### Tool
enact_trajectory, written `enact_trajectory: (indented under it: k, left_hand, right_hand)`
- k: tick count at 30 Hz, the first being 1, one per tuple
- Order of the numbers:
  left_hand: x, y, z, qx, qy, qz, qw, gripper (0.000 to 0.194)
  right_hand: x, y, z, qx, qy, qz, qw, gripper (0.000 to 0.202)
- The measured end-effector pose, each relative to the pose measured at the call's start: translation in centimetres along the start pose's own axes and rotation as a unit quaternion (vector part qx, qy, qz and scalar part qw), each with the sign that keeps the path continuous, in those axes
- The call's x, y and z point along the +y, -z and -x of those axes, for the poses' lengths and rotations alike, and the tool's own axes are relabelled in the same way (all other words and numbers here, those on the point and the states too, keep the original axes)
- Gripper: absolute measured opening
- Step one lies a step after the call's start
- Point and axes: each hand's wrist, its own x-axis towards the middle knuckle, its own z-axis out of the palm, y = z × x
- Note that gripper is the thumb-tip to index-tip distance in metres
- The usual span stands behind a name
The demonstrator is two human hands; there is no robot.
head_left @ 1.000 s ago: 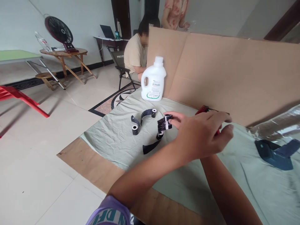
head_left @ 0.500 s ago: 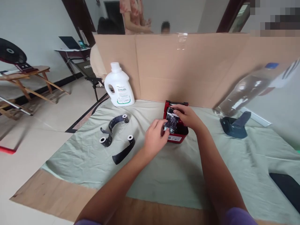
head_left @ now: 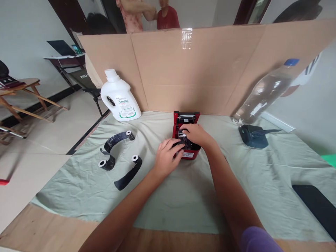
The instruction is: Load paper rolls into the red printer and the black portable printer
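Observation:
A small red box-shaped printer [head_left: 195, 155] stands on the green cloth, its lid [head_left: 187, 116] raised at the back. A shiny black, film-wrapped part [head_left: 187, 142] with a silvery edge sits low in the printer's opening. Pinching its upper end is my right hand [head_left: 197, 135], partly hiding the inside. My left hand [head_left: 167, 155] grips the lower left side of the same part, fingers over the printer's front rim. To the left lie a curled black ribbon [head_left: 115, 140] between two white-cored rolls and a shorter ribbon strip [head_left: 129, 177] with one core.
Behind the cloth [head_left: 168, 206] rises a cardboard sheet [head_left: 204, 73]. A white detergent bottle [head_left: 122, 98] and a tilted clear plastic bottle [head_left: 265, 92] lean near it. At right are a dark stand-like object [head_left: 253, 136] and a black phone [head_left: 315, 203]. People are beyond the cardboard.
Both hands have lowered the black part into the printer's opening, where it now sits deeper. The head view has shifted, so the raised lid shows more fully.

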Motion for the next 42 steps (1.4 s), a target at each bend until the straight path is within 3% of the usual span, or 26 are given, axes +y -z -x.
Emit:
enact_trajectory:
  k: [6,16,27,31,35,39,42]
  left_hand:
    - [0.0,0.0,-0.8,0.012,0.005,0.014,1.000,0.023]
    - [0.2,0.1,-1.7,-0.010,0.033,0.022,0.999,0.022]
    - [0.1,0.1,-2.7,-0.016,0.059,0.052,0.997,0.020]
    - [-0.6,0.5,-3.7,0.008,0.097,0.104,0.990,0.018]
    - [-1.3,1.3,-4.9,0.055,0.182,0.258,0.947,0.017]
    - [-1.7,1.6,-5.4,0.131,0.269,0.410,0.862,0.020]
    - [-1.7,1.3,-5.0,0.149,0.330,0.466,0.807,0.024]
  right_hand:
    - [0.2,-0.7,-0.6,-0.019,-0.071,0.021,0.997,0.033]
    - [1.0,-1.7,-1.2,-0.006,-0.083,0.015,0.996,0.031]
    - [2.0,0.3,-0.3,-0.002,-0.059,-0.077,0.995,0.030]
    - [2.5,1.2,0.0,-0.010,-0.028,-0.168,0.985,0.026]
    - [3.2,2.3,0.8,-0.018,-0.033,-0.292,0.956,0.027]
    - [3.1,2.8,1.6,-0.062,-0.031,-0.347,0.935,0.026]
    - [2.3,2.4,1.6,-0.097,-0.022,-0.366,0.925,0.031]
